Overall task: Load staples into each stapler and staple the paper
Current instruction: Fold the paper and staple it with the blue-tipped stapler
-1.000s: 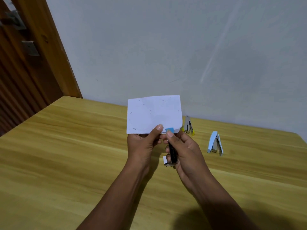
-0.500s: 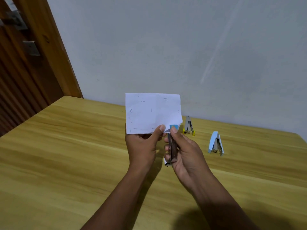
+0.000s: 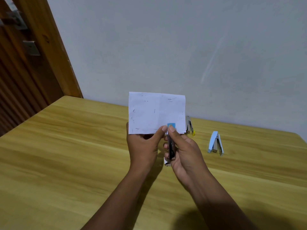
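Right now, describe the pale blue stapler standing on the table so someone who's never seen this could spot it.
Find the wooden table against the grey wall and look right of the white paper held above it. Two staplers stand there, hinged open like tents. The pale blue stapler is farther right and nearer the viewer; the yellow-tipped stapler sits back by the wall.

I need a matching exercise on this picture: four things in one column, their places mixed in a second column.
1 paper
2 blue-tipped metal stapler
3 pale blue stapler
4 yellow-tipped stapler

a on the table, farthest right
b held by the left hand
c on the table, closest to the wall
d gripped in the right hand

Pairs: 1-b, 2-d, 3-a, 4-c
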`<action>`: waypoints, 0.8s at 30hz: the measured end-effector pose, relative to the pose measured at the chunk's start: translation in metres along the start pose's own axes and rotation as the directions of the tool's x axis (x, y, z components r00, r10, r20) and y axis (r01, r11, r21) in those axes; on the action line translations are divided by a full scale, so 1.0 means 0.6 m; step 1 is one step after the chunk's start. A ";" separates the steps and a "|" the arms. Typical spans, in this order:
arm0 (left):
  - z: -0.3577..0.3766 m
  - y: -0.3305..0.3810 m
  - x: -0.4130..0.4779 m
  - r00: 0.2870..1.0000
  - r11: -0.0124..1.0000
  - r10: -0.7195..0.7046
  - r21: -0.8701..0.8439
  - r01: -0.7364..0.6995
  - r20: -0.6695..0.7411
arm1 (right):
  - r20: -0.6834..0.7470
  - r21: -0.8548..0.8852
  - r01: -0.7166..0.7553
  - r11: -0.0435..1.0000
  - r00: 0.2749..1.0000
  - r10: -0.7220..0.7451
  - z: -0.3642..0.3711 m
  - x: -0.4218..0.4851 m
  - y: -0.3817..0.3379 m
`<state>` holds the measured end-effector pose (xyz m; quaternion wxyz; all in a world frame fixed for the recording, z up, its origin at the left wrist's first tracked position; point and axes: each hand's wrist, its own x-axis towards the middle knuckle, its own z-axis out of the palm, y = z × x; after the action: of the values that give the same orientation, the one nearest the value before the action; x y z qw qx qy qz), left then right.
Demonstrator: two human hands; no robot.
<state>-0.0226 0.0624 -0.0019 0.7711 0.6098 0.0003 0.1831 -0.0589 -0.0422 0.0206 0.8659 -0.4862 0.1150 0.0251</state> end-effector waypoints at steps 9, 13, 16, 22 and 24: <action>0.001 0.007 -0.001 0.997 0.997 -0.074 -0.014 0.075 0.027 | -0.003 -0.088 0.084 0.993 0.996 -0.084 -0.014 0.011 -0.007; 0.004 0.007 -0.001 0.997 0.996 -0.083 -0.023 0.083 -0.003 | -0.015 -0.132 0.113 0.985 0.993 -0.116 -0.017 0.016 -0.007; 0.001 0.005 0.003 0.992 0.996 -0.087 -0.027 0.085 -0.088 | -0.004 -0.289 0.124 0.949 0.991 -0.131 -0.023 0.015 -0.018; -0.030 -0.012 0.032 0.944 0.981 -0.161 0.059 0.185 -0.287 | -0.007 -0.840 0.081 0.537 0.987 -0.161 -0.067 0.074 -0.047; -0.034 -0.015 0.035 0.926 0.954 -0.181 0.168 0.247 -0.330 | -0.014 -0.945 0.060 0.322 0.974 -0.225 -0.067 0.091 -0.048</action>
<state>-0.0050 0.0859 -0.0109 0.7093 0.6462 0.2077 0.1902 -0.0084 -0.0953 0.0122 0.4155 -0.9040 0.0977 -0.0244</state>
